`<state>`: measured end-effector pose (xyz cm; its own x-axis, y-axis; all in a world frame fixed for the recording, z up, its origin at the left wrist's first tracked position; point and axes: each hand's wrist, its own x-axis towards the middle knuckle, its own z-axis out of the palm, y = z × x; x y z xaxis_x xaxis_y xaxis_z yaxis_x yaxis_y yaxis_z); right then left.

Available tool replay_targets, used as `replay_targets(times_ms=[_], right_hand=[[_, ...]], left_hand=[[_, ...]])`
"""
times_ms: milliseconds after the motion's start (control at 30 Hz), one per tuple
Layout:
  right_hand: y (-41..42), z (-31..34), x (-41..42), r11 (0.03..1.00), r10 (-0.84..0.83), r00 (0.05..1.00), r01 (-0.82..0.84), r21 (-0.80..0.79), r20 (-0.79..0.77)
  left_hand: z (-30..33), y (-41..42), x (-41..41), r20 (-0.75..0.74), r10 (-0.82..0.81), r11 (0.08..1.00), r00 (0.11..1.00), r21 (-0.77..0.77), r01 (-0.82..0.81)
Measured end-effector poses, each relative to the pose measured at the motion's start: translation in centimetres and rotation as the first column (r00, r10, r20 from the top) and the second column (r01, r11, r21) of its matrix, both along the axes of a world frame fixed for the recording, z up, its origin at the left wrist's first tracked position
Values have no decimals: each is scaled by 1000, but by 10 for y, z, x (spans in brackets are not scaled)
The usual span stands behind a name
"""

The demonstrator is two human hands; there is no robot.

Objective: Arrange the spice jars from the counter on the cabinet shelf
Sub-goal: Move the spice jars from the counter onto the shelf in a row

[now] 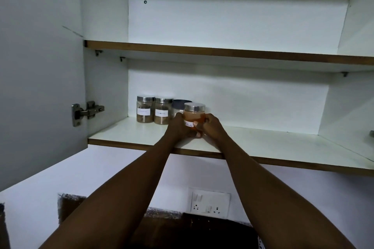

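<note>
An orange spice jar [193,114] with a steel lid and a white label is over the lower cabinet shelf [263,143]. My left hand [179,127] grips its left side and my right hand [210,125] grips its right side; the jar's base is hidden behind my fingers. Two brown spice jars [144,112] [162,114] with steel lids and white labels stand in a row at the back left of the shelf. Behind the orange jar, a third jar [179,105] with a dark lid is partly hidden.
The upper shelf [222,51] runs above with nothing on it. The cabinet door [40,66] hangs open at the left on steel hinges. A wall socket [209,202] sits below the cabinet. The right part of the lower shelf is bare.
</note>
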<state>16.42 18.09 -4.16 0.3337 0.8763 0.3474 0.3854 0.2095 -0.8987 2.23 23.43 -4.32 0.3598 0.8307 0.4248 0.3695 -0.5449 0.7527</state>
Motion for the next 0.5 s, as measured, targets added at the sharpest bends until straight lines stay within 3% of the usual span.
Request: replay_targets(times_ms=[167,267,400,500], right_hand=[[22,4,15,1000,-21,992,19,-16,-128],[30,8,23,999,-22,986,16,-33,-168],[31,3,23,984,-168,985,166,-66,-32],[30,-2,25,946,-325,944,325,11,47]], left_hand=[[-1,10,20,43,24,1000,999,-8,-23],[2,4,25,-7,50,997,999,66,-50],[3,4,30,-54,96,992,994,84,-92],[1,4,30,-104,124,991,987,66,-117]])
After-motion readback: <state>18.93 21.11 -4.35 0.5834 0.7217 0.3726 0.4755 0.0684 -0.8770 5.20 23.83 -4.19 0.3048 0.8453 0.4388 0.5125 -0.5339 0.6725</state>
